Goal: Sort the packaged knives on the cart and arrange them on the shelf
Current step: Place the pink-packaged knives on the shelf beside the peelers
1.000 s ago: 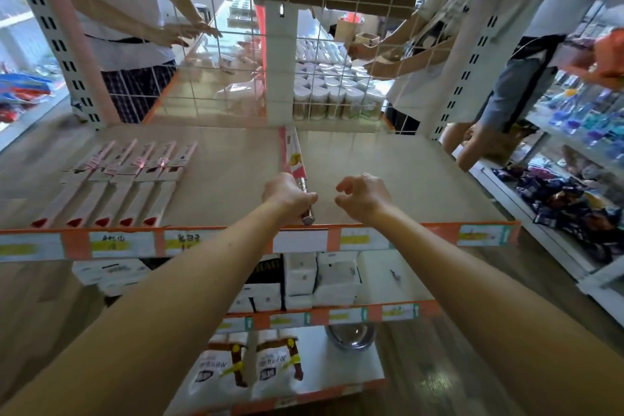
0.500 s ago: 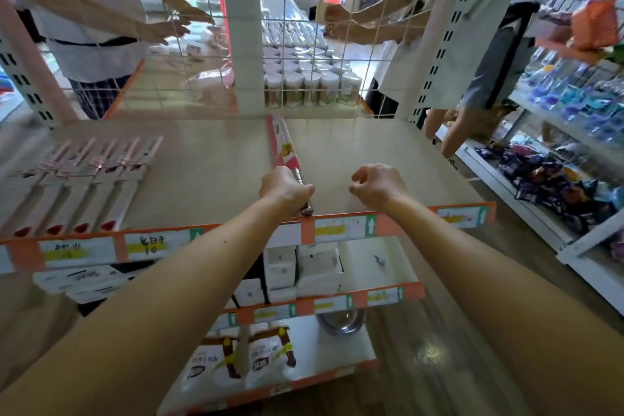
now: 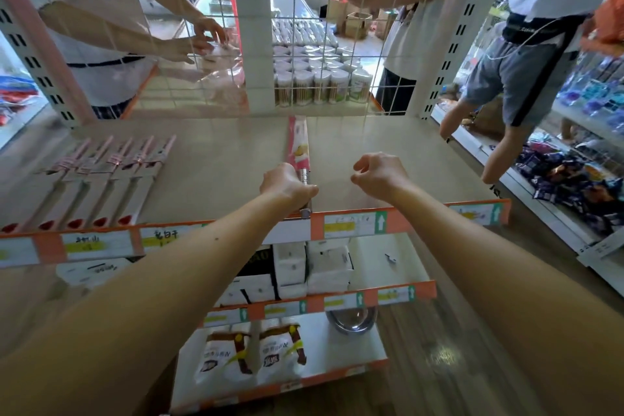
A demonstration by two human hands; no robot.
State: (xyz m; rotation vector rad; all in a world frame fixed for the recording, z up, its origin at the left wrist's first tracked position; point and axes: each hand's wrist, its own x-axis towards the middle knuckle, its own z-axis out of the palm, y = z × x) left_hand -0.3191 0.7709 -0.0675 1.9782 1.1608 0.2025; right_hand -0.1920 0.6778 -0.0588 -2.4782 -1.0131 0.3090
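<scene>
Lying lengthwise at frame centre on the shelf [image 3: 219,159], the pink-packaged knife [image 3: 297,142] has its metal handle gripped by the left hand [image 3: 287,184]. The right hand [image 3: 378,172], fingers curled on nothing, hovers just beside it. A row of packaged knives [image 3: 101,186] lies at centre left.

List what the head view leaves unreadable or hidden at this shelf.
Head view: packaged knife handle, partly covered by the left hand holding it.
Head view: row of knives at left, blurred; package print unreadable.
Head view: shelf-edge labels, writing too small.
Cart: outside the frame.
</scene>
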